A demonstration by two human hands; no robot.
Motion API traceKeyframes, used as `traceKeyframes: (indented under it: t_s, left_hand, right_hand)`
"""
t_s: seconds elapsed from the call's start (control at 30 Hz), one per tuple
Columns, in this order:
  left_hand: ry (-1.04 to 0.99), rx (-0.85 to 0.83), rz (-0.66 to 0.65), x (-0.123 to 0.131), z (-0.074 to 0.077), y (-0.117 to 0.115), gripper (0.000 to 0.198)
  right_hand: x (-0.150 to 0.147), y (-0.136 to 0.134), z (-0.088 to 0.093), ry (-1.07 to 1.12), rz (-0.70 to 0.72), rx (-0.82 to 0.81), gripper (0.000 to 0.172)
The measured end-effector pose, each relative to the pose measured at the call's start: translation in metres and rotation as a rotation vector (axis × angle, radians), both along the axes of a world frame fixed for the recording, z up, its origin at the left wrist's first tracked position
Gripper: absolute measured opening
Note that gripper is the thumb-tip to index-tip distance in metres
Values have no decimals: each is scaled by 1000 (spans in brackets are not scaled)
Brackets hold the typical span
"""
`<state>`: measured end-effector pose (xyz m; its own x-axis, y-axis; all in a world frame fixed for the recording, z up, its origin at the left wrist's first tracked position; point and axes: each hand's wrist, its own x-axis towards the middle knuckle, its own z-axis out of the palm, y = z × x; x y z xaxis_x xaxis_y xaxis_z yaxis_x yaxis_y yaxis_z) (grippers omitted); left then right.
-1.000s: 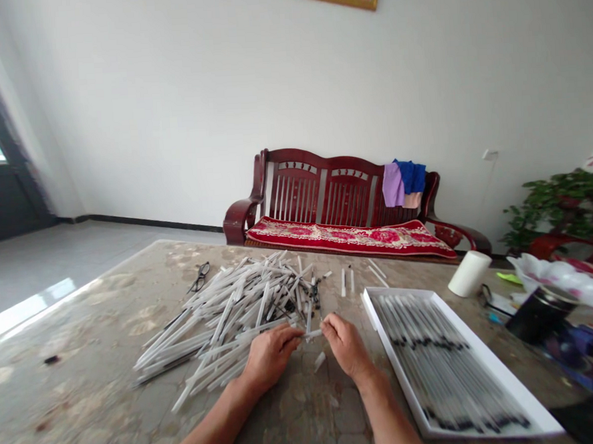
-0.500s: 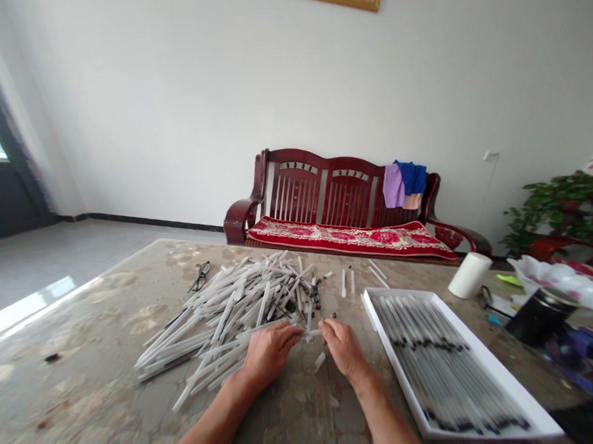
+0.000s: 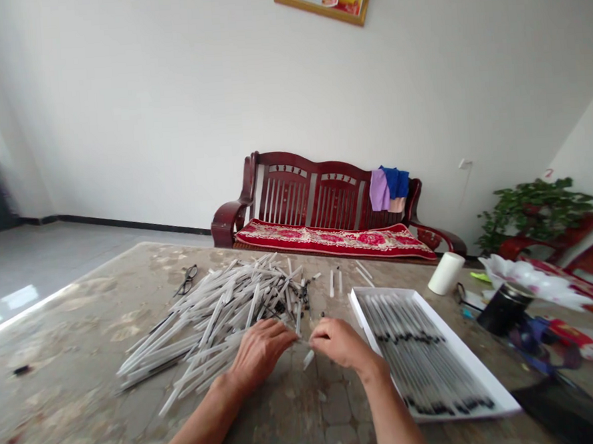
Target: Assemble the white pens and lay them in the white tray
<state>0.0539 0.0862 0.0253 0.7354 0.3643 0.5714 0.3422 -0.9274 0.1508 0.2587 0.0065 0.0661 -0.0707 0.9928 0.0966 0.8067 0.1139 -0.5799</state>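
Observation:
My left hand [image 3: 265,350] is closed at the near right edge of a pile of clear pen barrels [image 3: 222,313], its fingertips pinched on a small clear piece. Just to the right, my right hand [image 3: 337,343] is closed too, fingertips pressed together at the other end of that piece, too small to make out well. A short white piece [image 3: 309,360] lies on the table between and below the hands. Right of my right hand, a white box [image 3: 493,397] holds two rows of clear pens [image 3: 431,368] with black tips.
On the stone-patterned table [image 3: 101,395] are glasses [image 3: 187,280] at the back left, loose barrels [image 3: 336,282] behind the hands, a white roll [image 3: 445,273] and a black cup [image 3: 505,308] at the right. Behind stands a red wooden bench [image 3: 319,194].
The view has turned slightly right, so the scene sits further left. My right hand has rolled over, its back more upward, and the hands' fingertips are a little closer together.

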Motion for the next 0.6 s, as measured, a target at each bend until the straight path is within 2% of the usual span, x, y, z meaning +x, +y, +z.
traceKeyframes:
  t_s: [0.07,0.13,0.2,0.27,0.33,0.37,0.43,0.5,0.6]
  left_hand:
    - [-44,14,7,-1,-1,1,18]
    - [-120,17,104,-3,-1,4,29]
    - [-191,-4,269,-5,-2,6,34]
    - [-211,-46,415,-7,-2,7,29]
    - [-177,-90,492,-8,0,5,25]
    - [-150,-109,512,-8,1,5,23]
    - [-92,-144,536,-8,4,3,20]
    - [-37,-178,554,-8,5,3,18]
    - [23,-216,544,-9,6,3,18]
  right_hand:
    - [7,-5,11,-58,-31,-45,17]
    - [22,-13,20,-101,-159,-43,21]
    - [44,-24,25,-147,-363,-5,28]
    - [68,-36,26,-235,-596,19,34]
    - [88,-45,22,-329,-789,-11,37]
    - [95,-49,19,-364,-842,-42,38]
    - [104,-52,11,-409,-870,-109,38]
    - [107,-51,4,-429,-833,-153,38]
    - [105,-48,1,-441,-805,-143,39]
